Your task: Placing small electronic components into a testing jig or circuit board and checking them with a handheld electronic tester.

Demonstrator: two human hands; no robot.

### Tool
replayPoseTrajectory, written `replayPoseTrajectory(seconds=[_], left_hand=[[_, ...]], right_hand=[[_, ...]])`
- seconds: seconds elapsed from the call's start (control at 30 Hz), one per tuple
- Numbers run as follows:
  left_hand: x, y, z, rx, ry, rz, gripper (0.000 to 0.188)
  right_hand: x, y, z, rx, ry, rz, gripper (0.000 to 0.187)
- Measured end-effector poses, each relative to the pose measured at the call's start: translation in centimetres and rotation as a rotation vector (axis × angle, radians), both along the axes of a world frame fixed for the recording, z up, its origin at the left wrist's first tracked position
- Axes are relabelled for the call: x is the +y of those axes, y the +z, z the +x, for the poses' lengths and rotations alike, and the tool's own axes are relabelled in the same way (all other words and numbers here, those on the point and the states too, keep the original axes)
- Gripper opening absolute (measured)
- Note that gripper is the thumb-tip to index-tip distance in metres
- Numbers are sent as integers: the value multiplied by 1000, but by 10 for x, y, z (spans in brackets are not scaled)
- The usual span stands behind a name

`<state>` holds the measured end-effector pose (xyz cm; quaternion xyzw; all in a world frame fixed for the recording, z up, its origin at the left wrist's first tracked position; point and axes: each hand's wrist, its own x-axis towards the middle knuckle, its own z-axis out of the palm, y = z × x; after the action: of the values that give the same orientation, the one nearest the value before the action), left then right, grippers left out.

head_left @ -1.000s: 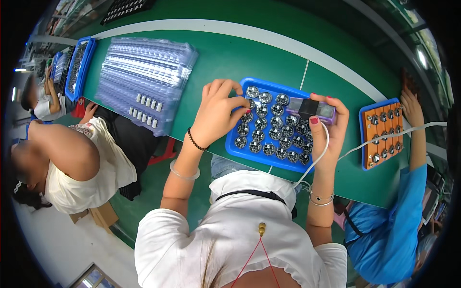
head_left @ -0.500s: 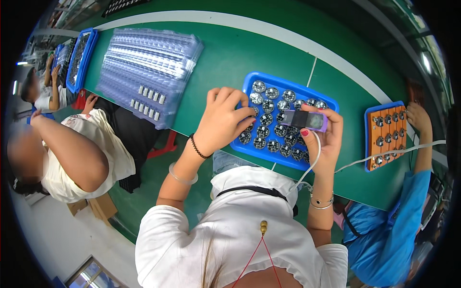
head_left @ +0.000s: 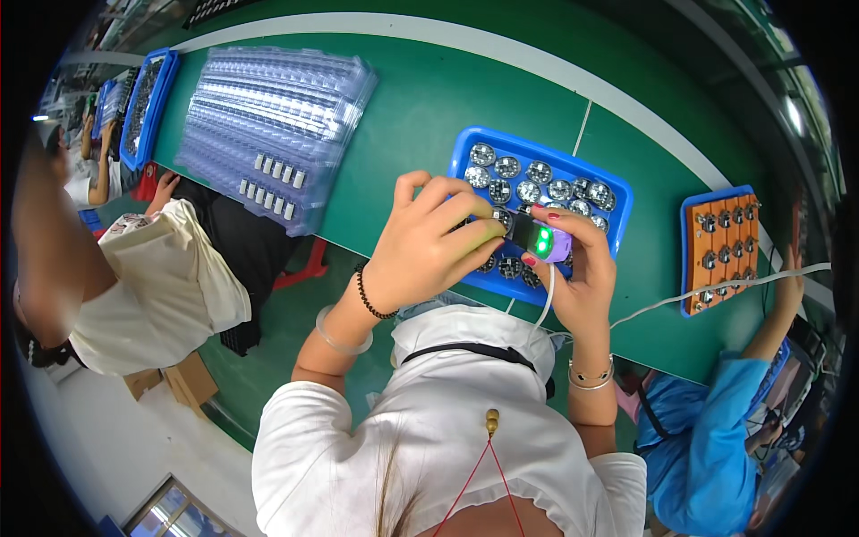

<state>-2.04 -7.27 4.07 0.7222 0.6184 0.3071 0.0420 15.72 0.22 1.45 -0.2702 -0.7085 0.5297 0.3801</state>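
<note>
While the hands (head_left: 429, 237) hover — right (head_left: 586, 268) gripping a purple device (head_left: 561, 248), left's grip unclear — unreadable green marks (head_left: 544, 238) glow.

Gadget (head_left: 561, 247)'s purple with a black band (head_left: 526, 231) and bright green lights (head_left: 543, 240). Tray (head_left: 555, 160)'s blue, round parts (head_left: 538, 172) silver and black, tabletop (head_left: 447, 89) green.
</note>
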Motion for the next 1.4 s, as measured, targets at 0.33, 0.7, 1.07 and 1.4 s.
replayPoseTrajectory(seconds=[0.33,0.7,1.07,1.4], left_hand=[[-2,-16,-26,154,99,-87,10],[-8,-15,-37,-4,41,-213,20],[-16,-25,-24,124,-131,-226,24],[-9,-23,-32,305,-270,-234,21]], right_hand=[[-2,-8,10,213,-209,-188,47],[-6,-13,20,173,-133,-174,46],[-16,-21,20,195,-19,-214,48],[-15,11,3,-268,317,108,41]])
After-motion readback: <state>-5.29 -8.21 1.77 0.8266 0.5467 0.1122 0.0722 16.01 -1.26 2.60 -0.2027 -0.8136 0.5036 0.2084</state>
